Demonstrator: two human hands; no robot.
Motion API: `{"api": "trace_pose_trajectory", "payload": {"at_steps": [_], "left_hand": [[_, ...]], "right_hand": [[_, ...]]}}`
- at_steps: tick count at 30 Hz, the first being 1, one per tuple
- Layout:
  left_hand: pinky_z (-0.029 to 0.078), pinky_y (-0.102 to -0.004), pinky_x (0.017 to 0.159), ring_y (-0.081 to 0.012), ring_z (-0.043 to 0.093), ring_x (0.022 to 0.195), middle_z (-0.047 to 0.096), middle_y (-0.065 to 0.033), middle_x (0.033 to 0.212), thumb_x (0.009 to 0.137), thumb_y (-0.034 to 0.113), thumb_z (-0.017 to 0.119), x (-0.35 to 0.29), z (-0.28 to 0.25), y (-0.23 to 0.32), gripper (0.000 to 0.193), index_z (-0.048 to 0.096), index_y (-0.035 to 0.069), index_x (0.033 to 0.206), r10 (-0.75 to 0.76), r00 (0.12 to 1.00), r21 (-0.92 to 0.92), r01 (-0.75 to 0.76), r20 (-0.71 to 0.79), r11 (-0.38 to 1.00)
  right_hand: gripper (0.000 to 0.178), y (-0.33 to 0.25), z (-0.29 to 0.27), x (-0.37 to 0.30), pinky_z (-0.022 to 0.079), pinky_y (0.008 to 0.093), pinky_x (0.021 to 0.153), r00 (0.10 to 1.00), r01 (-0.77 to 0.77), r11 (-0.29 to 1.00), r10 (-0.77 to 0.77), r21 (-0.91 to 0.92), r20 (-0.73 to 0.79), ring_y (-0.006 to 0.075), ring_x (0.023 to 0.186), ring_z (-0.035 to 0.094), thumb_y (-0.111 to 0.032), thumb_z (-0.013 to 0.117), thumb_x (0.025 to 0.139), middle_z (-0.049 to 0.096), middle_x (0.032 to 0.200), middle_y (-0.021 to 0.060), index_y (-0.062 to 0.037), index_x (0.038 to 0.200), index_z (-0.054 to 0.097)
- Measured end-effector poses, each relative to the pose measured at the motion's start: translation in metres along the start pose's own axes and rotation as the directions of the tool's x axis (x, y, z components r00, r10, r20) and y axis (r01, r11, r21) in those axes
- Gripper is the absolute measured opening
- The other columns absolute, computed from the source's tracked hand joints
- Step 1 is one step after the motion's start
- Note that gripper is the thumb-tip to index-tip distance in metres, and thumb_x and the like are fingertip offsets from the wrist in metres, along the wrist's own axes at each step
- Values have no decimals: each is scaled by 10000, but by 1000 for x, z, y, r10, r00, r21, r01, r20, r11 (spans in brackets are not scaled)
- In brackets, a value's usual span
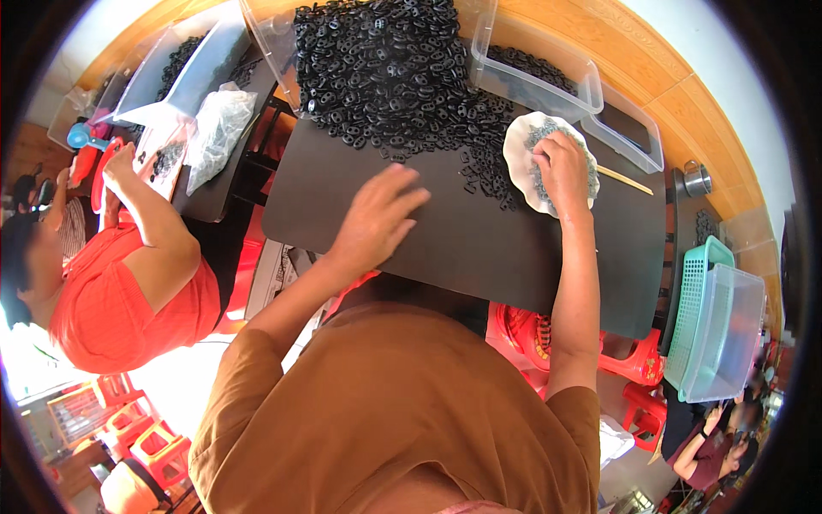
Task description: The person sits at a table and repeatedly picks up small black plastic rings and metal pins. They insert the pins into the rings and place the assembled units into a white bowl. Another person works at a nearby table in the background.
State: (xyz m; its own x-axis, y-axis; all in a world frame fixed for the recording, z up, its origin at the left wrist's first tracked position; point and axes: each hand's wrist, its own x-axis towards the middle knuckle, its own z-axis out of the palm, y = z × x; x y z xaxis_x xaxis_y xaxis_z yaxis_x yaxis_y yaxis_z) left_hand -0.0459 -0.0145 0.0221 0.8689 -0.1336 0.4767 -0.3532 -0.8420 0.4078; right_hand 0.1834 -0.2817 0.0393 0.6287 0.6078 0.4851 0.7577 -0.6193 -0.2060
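Note:
My left hand (377,218) hovers over the dark table (411,244) with its fingers apart and nothing in them. Just beyond its fingertips spreads a big heap of small black plastic pieces (381,68), oval with holes. My right hand (563,171) reaches into a white scalloped dish (518,154) full of tiny greyish pieces (538,135). Its fingers are pinched together, and whatever lies between them is hidden. Smaller black link-like pieces (486,176) lie scattered left of the dish. From under the dish's right side a wooden stick (625,179) pokes out.
Behind the heap, a clear bin (535,90) holds more black pieces. A smaller clear tray (629,141) stands beside it. At the far right are a green basket (689,317) and a metal cup (698,178). A co-worker in red (137,300) works at the left table.

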Motion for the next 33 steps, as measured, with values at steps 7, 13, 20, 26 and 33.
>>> {"api": "trace_pose_trajectory", "payload": {"at_steps": [7,13,20,26,33], "left_hand": [[246,-513,1163,-377,324,1429,374,-204,1522,884,318,680,-17,-3,-9,649,457,47,1429,-208,972,236,178,110,955],[198,-499,1190,-324,261,1475,337,-170,1559,896,343,668,4,24,21,672,428,62,1458,-87,964,151,50,250,987],[262,-483,1169,-327,319,1439,405,-166,1507,910,328,654,43,60,18,585,490,50,1398,40,984,63,-52,173,997],[355,-444,1109,-311,404,1386,507,-128,1431,830,150,728,24,22,-16,516,579,50,1313,-7,998,31,8,-56,999],[343,-457,1086,-305,414,1374,523,-105,1424,856,154,701,6,-1,-38,486,583,53,1316,-134,990,195,140,-45,971]], "right_hand": [[91,-7,-5,5,457,448,746,992,29,993,-14,114,-129,365,841,587,-2,685,781,601,834,138,-12,839,615],[56,-4,-1,-1,470,438,761,992,-4,995,17,103,-128,356,847,600,-26,662,826,618,856,133,-14,859,619],[32,-9,-1,1,477,445,750,979,33,998,-22,53,-204,354,832,611,-30,642,849,640,848,131,-20,872,623],[34,-7,-2,-3,480,435,748,969,40,999,-35,16,-243,344,822,620,-32,641,859,659,846,121,-31,891,631],[44,-14,3,-1,479,431,751,970,72,997,-62,33,-234,337,822,625,-28,646,854,660,850,117,-40,894,632]]}}
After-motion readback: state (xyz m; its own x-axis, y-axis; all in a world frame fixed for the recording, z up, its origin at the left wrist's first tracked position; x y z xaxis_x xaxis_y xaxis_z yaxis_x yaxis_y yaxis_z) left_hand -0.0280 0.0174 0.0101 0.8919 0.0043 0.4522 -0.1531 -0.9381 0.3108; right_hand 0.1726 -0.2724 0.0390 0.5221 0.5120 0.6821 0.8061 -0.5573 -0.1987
